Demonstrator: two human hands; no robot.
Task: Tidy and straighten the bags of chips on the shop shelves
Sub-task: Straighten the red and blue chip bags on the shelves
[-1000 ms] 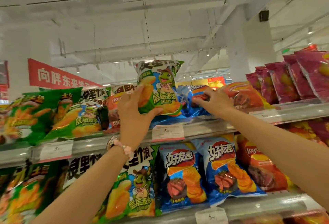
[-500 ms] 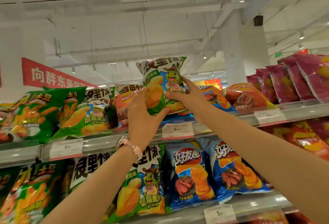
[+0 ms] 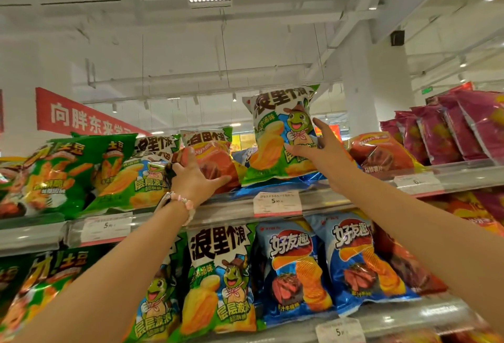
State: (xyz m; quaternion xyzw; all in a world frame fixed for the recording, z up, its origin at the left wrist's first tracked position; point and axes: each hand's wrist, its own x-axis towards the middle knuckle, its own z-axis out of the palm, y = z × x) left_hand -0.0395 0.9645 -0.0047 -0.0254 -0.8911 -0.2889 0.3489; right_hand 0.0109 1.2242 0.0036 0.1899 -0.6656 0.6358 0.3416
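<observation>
My right hand (image 3: pixel 320 151) holds a green and white chip bag with a cartoon frog (image 3: pixel 275 135) upright above the top shelf (image 3: pixel 327 202), thumb across its front. Just left of it lies a red Lay's bag (image 3: pixel 215 158), tilted among other bags. My left hand (image 3: pixel 195 179) grips this red bag from the front, thumb under its lower edge. A flat blue bag (image 3: pixel 272 188) lies on the shelf beneath the green and white one.
Green bags (image 3: pixel 54 173) crowd the top shelf at left. An orange-red bag (image 3: pixel 381 151) and purple bags (image 3: pixel 450 129) stand at right. The lower shelf holds upright blue bags (image 3: pixel 294 269) and frog bags (image 3: pixel 218 277). A price tag (image 3: pixel 276 202) hangs on the shelf rail.
My left hand let go of the green and white bag and moved left onto the red bag. My right hand took over the green and white bag and raised it to the right.
</observation>
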